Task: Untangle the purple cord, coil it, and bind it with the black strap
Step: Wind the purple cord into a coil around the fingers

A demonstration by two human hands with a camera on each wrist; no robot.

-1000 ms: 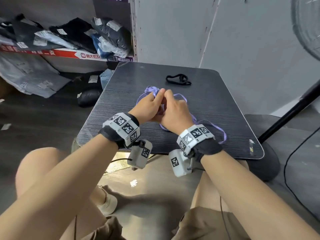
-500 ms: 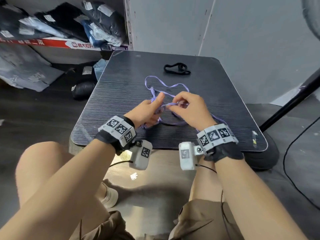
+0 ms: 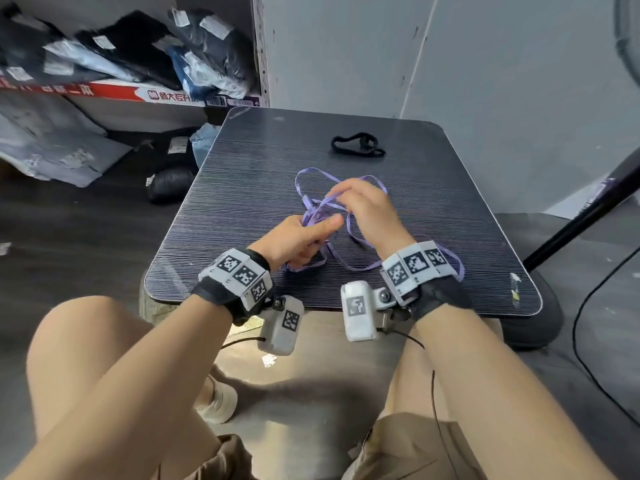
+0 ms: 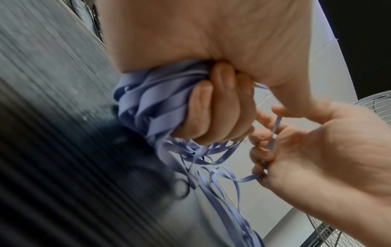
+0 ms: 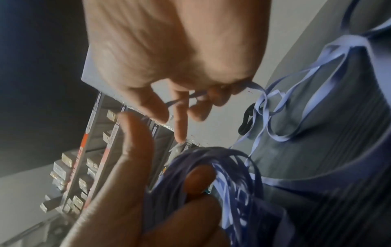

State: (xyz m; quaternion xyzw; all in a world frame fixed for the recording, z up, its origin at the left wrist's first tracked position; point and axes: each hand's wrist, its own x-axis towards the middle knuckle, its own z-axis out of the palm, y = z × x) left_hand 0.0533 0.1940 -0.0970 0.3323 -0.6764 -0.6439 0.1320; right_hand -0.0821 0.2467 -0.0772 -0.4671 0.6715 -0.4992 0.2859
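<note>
The purple cord (image 3: 304,176) is a thin flat ribbon, partly looped loose on the dark table (image 3: 242,174). My left hand (image 3: 294,242) grips a bundle of its loops in curled fingers, thumb stretched out; the left wrist view shows the bundle (image 4: 152,103) bunched in the fist. My right hand (image 3: 363,206) is raised above the table just right of the left, and a single strand (image 4: 273,133) runs through its fingers. In the right wrist view the cord (image 5: 275,103) trails down to the tabletop. The black strap (image 3: 356,145) lies by itself near the table's far edge.
A black stand pole (image 3: 581,216) slants up at the right from a round base (image 3: 533,327). A fan grille (image 4: 338,230) stands at the right. Shelves with packaged clothes (image 3: 138,53) are behind on the left. A black cable (image 3: 595,358) runs over the floor.
The hands were pressed together over the cord; they have drawn apart. The right hand has lifted and pulled a strand up and right, while the left keeps the bundle low.
</note>
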